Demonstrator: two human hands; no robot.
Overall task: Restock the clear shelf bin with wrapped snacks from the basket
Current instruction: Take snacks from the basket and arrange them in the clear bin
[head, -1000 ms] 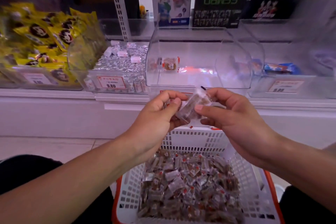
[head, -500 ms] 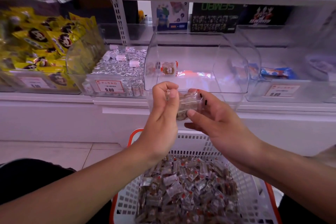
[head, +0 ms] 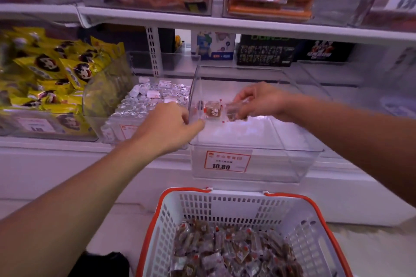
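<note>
The clear shelf bin [head: 254,164], tagged 10.80, stands at the middle of the shelf. One wrapped snack [head: 212,112] lies inside it near the left wall. My right hand [head: 261,101] reaches into the bin from the right, shut on a small bunch of wrapped snacks [head: 236,112] just right of the lying one. My left hand [head: 171,125] is at the bin's left wall with fingers curled; its thumb appears to pinch that wall. Below stands the white basket [head: 225,207] with an orange rim, holding a heap of wrapped snacks [head: 236,252].
Left of the bin are a bin of silver-wrapped candies [head: 153,101] and yellow packets [head: 45,69]. A white upper shelf [head: 225,22] with price-tagged bins overhangs close above. Another clear bin [head: 364,96] stands to the right. Boxes line the shelf's back.
Both hands rose from above the basket to the bin. My right hand carried the snacks inside it, my left hand let go of them and moved to the bin's left wall. The view tilted up.
</note>
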